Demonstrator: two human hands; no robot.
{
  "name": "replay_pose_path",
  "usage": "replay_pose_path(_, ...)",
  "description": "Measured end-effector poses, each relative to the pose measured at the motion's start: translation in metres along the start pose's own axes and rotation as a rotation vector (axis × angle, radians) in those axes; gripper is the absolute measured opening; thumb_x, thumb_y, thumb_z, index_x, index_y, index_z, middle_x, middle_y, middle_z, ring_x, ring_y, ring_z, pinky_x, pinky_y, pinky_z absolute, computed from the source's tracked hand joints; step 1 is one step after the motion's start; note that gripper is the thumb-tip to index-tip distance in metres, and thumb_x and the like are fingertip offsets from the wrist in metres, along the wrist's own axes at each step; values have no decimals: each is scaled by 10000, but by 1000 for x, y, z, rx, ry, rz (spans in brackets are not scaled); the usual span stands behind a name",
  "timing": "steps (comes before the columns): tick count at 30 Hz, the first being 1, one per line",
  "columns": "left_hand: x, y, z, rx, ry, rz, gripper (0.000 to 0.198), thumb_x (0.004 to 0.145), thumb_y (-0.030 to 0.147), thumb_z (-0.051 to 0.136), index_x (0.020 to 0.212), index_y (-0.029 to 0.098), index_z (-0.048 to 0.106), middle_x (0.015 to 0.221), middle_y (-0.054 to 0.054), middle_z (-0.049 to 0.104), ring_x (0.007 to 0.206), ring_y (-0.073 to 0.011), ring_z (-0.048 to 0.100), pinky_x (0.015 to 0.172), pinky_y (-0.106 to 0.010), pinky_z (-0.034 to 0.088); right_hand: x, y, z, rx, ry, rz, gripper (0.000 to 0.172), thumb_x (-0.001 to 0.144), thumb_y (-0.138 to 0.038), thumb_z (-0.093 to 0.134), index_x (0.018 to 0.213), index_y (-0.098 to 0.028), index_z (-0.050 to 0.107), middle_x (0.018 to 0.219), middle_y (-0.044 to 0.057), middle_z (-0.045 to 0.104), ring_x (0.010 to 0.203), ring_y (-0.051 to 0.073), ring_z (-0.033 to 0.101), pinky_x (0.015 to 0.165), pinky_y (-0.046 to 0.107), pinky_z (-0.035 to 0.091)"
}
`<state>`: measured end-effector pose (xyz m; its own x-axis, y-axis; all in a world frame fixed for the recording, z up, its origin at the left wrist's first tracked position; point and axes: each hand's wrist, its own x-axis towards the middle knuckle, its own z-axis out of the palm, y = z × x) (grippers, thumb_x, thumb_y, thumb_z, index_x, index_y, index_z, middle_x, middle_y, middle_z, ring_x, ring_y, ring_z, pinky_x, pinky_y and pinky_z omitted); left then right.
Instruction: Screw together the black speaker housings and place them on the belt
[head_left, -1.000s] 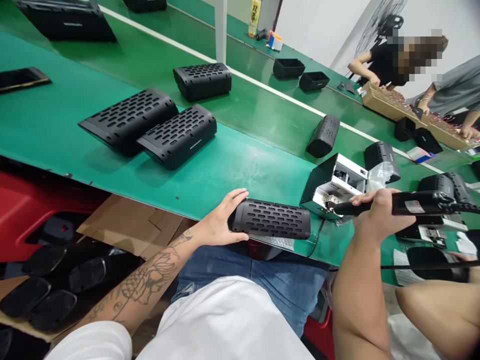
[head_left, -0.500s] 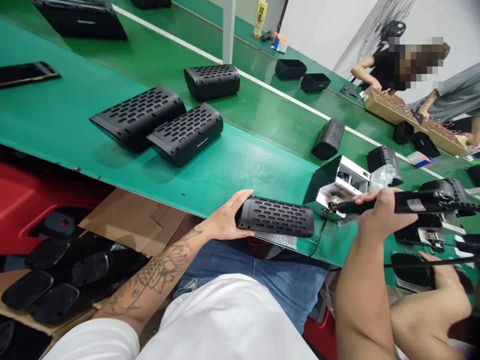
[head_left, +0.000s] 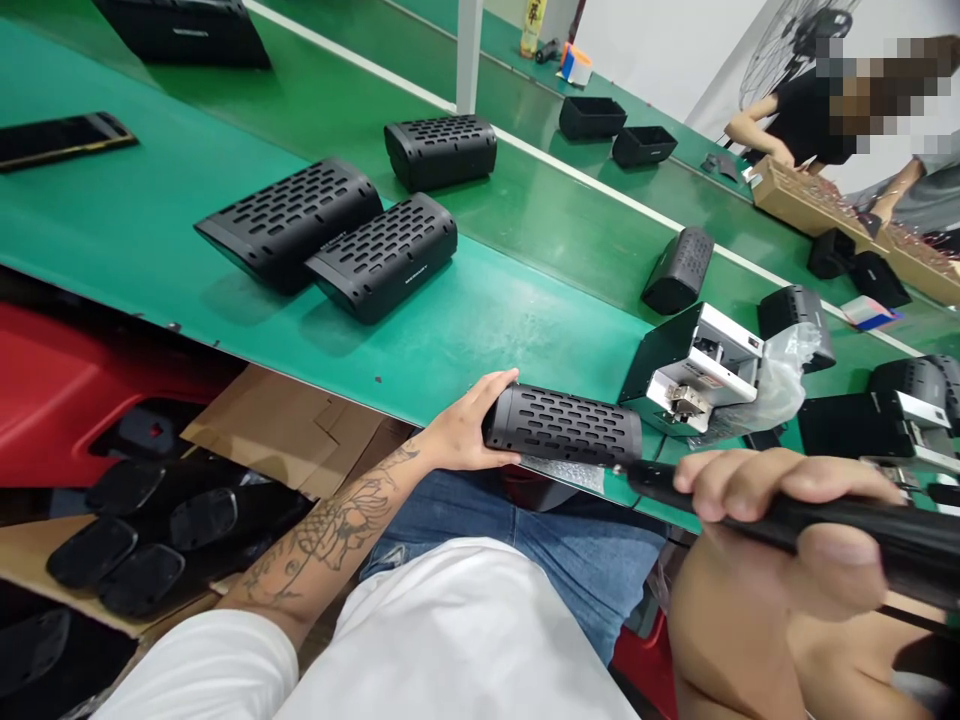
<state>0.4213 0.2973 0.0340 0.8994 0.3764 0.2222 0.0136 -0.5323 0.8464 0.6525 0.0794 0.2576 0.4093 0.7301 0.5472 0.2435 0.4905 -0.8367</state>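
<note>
Head view, left hand: the left hand [head_left: 474,432] is spanning the left end of the perforated black case [head_left: 564,424], thumb and fingers parted by its width and gripping opposite long edges.
Case: the perforated black case is lying slotted face up at the near edge of the green bench [head_left: 247,300], close in front of the worn jeans [head_left: 465,535]; bubble wrap [head_left: 574,473] is showing along its near side.
Right hand: the right hand [head_left: 784,482] is curling around the black driver tool [head_left: 907,542], fingers over the top and thumb on the near side, closed firmly on the barrel.
Driver tip: the tip is pointing at the near right corner of the perforated black case; whether it is touching, I cannot tell.
Machine: a silver-fronted machine [head_left: 691,370] is standing just beyond the case's right end, a clear plastic bag [head_left: 784,385] slumping beside it.
Other cases: two slotted cases [head_left: 386,258] are resting against or just beside each other on the left, and another slotted case [head_left: 442,150] is sitting behind them.
Phone: a phone [head_left: 64,140] is lying farther left.
Below bench: dark cases [head_left: 154,580] are filling a cardboard box.
Far side: a co-worker in black [head_left: 806,115] is reaching into a long carton [head_left: 806,205].
</note>
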Motion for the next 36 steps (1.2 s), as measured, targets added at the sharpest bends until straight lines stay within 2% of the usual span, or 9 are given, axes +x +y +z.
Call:
replay_pose_path(3,0,0,0,-4,-5,-2,1326,928,682,931,1941,238,199,1869,-237,397,1787,-406,434,1472,-599,466,-5,9,26,80,-31,43,150,1027,-321,731,1028,-179,682,716,-21,636,568,136,668,639,340,667)
replay_pose_path(7,-1,0,2,0,3,-2,1320,933,693,924,1942,245,201,1872,-226,393,1767,-393,464,1461,-568,490,-2,31,42,89,-41,78,240,1044,-334,742,961,-159,602,729,-25,647,599,114,688,680,307,678)
replay_pose_path(14,-3,-6,7,31,23,28,1424,926,677,942,1971,297,53,1865,-227,397,1733,-403,504,1410,-586,542,3,40,49,90,-150,103,273,1059,-292,742,945,-147,542,719,-32,621,618,77,678,721,265,681)
replay_pose_path(23,-3,-6,8,31,36,45,1474,896,641,977,1977,284,40,1844,-216,429,1716,-383,530,1413,-544,548,4,50,46,149,-232,139,207,1055,-238,720,957,-150,559,730,-31,603,633,67,657,725,251,662)
replay_pose_path(28,-3,-7,7,73,41,62,1466,924,700,940,1972,315,-10,1850,-227,417,1713,-412,530,1373,-592,576,-2,51,47,106,-286,166,148,1048,-221,720,1004,-157,595,790,-16,647,720,74,706,771,257,668)
replay_pose_path(31,-3,-7,6,104,52,96,1434,937,691,932,1963,296,10,1837,-246,429,1723,-428,514,1380,-612,566,-1,43,43,98,-217,172,190,1042,-256,754,980,-157,604,752,-26,631,677,72,692,758,257,671)
replay_pose_path(33,-4,-6,6,132,67,137,1380,943,660,934,1949,262,78,1818,-259,445,1739,-428,493,1412,-604,539,6,36,32,124,-136,148,216,1041,-315,747,964,-164,613,700,-34,608,593,100,661,678,290,659)
replay_pose_path(34,-4,-6,7,144,78,164,1347,946,652,934,1938,248,118,1808,-263,454,1738,-427,495,1420,-599,532,12,34,22,96,-54,110,238,1032,-339,734,938,-162,607,675,-33,596,550,119,636,625,310,641)
replay_pose_path(36,-5,-6,8,160,103,215,1295,951,657,929,1917,231,180,1788,-267,474,1714,-423,524,1413,-599,541,29,35,-1,-64,222,-16,265,964,-357,726,879,-162,569,625,-27,566,482,150,569,530,345,586)
